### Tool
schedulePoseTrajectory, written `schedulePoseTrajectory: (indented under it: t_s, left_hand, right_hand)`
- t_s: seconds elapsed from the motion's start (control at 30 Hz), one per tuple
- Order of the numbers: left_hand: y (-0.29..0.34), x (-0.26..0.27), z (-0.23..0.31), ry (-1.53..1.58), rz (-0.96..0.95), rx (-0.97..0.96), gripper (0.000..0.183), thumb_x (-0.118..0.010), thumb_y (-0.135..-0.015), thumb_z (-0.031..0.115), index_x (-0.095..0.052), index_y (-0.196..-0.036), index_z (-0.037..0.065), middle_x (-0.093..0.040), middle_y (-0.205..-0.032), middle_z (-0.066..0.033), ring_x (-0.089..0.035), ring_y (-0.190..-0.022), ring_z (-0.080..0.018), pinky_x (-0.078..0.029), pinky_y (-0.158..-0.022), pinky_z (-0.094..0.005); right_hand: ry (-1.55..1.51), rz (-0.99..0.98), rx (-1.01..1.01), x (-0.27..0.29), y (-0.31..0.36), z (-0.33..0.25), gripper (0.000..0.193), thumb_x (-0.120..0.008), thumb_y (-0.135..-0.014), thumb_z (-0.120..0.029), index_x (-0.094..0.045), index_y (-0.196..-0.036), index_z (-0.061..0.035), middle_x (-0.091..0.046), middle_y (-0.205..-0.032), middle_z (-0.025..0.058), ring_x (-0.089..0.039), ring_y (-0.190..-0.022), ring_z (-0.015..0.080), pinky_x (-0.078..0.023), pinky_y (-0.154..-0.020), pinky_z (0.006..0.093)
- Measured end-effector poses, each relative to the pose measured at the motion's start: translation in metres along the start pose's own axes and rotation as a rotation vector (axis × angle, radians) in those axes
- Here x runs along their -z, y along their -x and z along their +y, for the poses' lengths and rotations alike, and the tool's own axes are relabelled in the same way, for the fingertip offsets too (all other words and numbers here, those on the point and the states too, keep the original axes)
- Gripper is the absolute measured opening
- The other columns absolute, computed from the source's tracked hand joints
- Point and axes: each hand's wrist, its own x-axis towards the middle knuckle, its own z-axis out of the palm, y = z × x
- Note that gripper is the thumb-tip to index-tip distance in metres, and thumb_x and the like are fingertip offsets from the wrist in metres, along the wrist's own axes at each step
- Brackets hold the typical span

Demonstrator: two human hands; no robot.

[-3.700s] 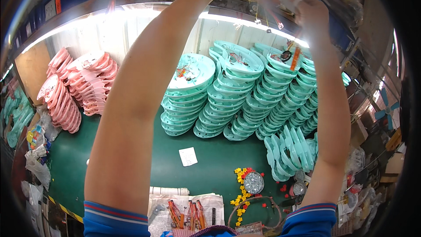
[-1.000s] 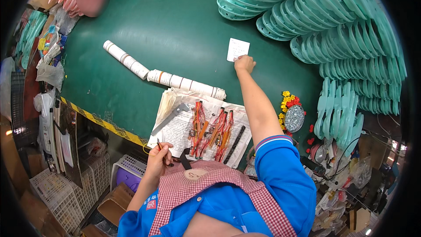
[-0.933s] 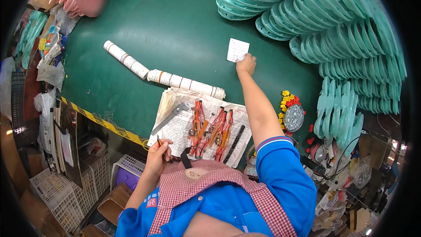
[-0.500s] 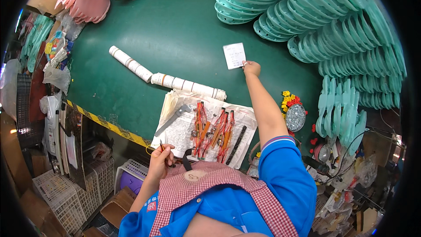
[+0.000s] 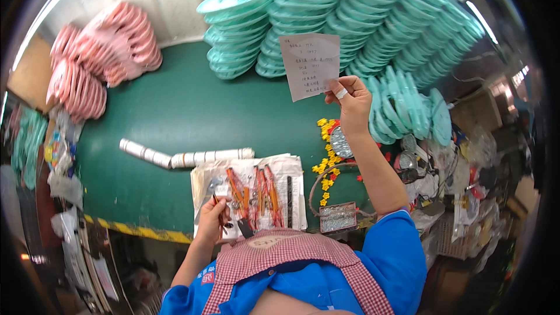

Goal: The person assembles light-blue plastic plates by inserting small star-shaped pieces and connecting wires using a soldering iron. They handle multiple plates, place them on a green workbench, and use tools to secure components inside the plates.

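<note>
My right hand (image 5: 353,104) is raised over the far side of the table, pinching the lower right corner of a white handwritten note (image 5: 308,67). A pale wrap circles one of its fingers. At the near edge, my left hand (image 5: 211,219) is closed around a thin dark stick-like thing (image 5: 220,223), its exact kind unclear. Beside that hand, several bundles of red and orange wires (image 5: 269,193) rest on a stack of printed sheets (image 5: 297,217). A black strip (image 5: 289,201) lies to their right on the same sheets.
White paper-wrapped rolls (image 5: 216,157) lie behind the sheets on the green table (image 5: 140,105). Yellow flower-shaped pieces (image 5: 322,169) and a silvery rectangular box (image 5: 338,218) are at right. Teal plastic shells (image 5: 239,32) and pink ones (image 5: 119,46) stand stacked along the back.
My right hand has lifted the note off the table, up toward my view. The view has tilted up, showing more of the back stacks. My left hand keeps its grip near the sheets.
</note>
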Motion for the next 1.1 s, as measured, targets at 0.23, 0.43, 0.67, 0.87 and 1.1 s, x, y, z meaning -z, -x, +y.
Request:
schedulePoseTrajectory:
  t_s: [0.23,0.43,0.67,0.87,1.1]
  left_hand:
    - [0.000,-0.027,0.002,-0.090,-0.138,0.021,0.015,-0.052,-0.097,0.014,-0.061,-0.105,0.004,-0.056,-0.067,-0.0024,-0.051,-0.052,-0.0105,-0.046,-0.053,-0.0251]
    - [0.006,-0.023,0.013,-0.085,-0.167,-0.019,0.016,-0.053,-0.098,0.018,-0.060,-0.105,0.005,-0.053,-0.066,-0.0030,-0.049,-0.053,-0.0129,-0.042,-0.056,-0.0279]
    - [-0.002,-0.011,0.008,-0.026,-0.110,-0.006,0.015,-0.053,-0.099,0.016,-0.060,-0.100,0.003,-0.057,-0.068,-0.0037,-0.049,-0.054,-0.0118,-0.041,-0.052,-0.0242]
    - [-0.019,-0.010,-0.002,-0.050,-0.073,-0.031,0.016,-0.054,-0.097,0.017,-0.059,-0.104,0.004,-0.055,-0.067,-0.0042,-0.050,-0.052,-0.0141,-0.046,-0.055,-0.0314]
    - [-0.034,-0.004,-0.010,-0.030,-0.025,-0.039,0.017,-0.053,-0.098,0.017,-0.059,-0.105,0.003,-0.055,-0.067,-0.0040,-0.050,-0.052,-0.0146,-0.046,-0.054,-0.0319]
  right_hand:
    - [0.098,0.107,0.399,0.034,-0.033,-0.117,0.010,-0.069,-0.088,-0.008,-0.062,-0.092,-0.0030,-0.066,-0.076,0.0057,-0.063,-0.062,0.0132,-0.051,-0.058,0.0244]
    - [0.154,0.423,0.646,0.072,-0.114,-0.231,0.015,-0.068,-0.087,-0.009,-0.064,-0.093,0.0035,-0.066,-0.074,0.0086,-0.059,-0.058,0.0114,-0.048,-0.052,0.0235]
    - [0.274,0.520,0.573,0.125,-0.237,-0.283,0.009,-0.064,-0.085,-0.007,-0.069,-0.087,0.0009,-0.065,-0.070,0.0039,-0.053,-0.050,0.0100,-0.042,-0.046,0.0226]
    - [0.530,0.769,0.425,0.119,-0.320,-0.318,0.027,-0.065,-0.081,-0.023,-0.070,-0.064,-0.0034,-0.067,-0.061,0.0087,-0.066,-0.055,0.0177,-0.049,-0.048,0.0286]
    - [0.403,0.523,0.452,0.116,-0.359,-0.316,0.027,-0.066,-0.087,-0.024,-0.070,-0.079,0.0016,-0.066,-0.059,0.0065,-0.065,-0.056,0.0162,-0.050,-0.054,0.0269]
